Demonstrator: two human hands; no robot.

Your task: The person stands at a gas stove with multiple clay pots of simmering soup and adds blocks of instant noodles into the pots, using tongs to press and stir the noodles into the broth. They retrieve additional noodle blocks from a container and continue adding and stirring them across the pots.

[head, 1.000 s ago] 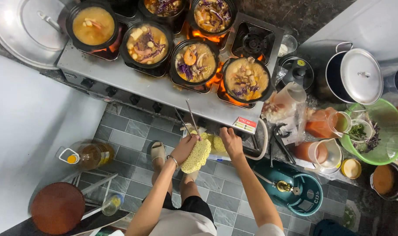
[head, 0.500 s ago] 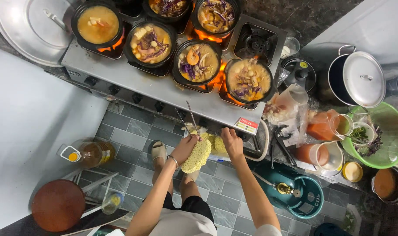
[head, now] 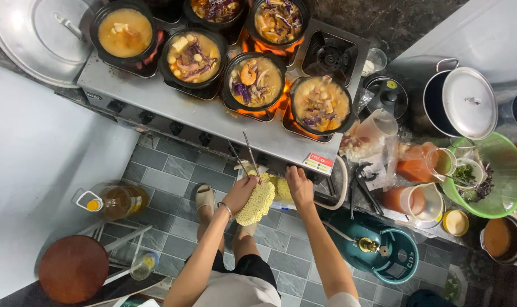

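Below the front edge of the steel stove [head: 213,116], both forearms reach forward from the bottom of the view, bent slightly inward so the hands meet over the grey tiled floor [head: 167,170]. The left hand [head: 240,192] is curled closed around a pair of thin metal chopsticks [head: 245,156], which stick up and away toward the stove, and it also presses against a dry, wavy block of pale yellow noodles [head: 257,203] that hangs just beneath the fingers; a thin bracelet circles that wrist. The right hand [head: 299,185] lies palm down, fingers loosely bent, on more yellow noodle blocks [head: 281,186] in an opened wrapper just beside the first block; whether it grips them cannot be told.

On the stove stand five round black clay pots of brothy orange-yellow soup; the nearest two, a pot with a shrimp and purple cabbage [head: 254,81] and a pot with pale round pieces [head: 320,104], sit over visible flames. One burner [head: 333,57] is bare. A teal gas cylinder [head: 383,250] stands on the floor to the right of the arms.
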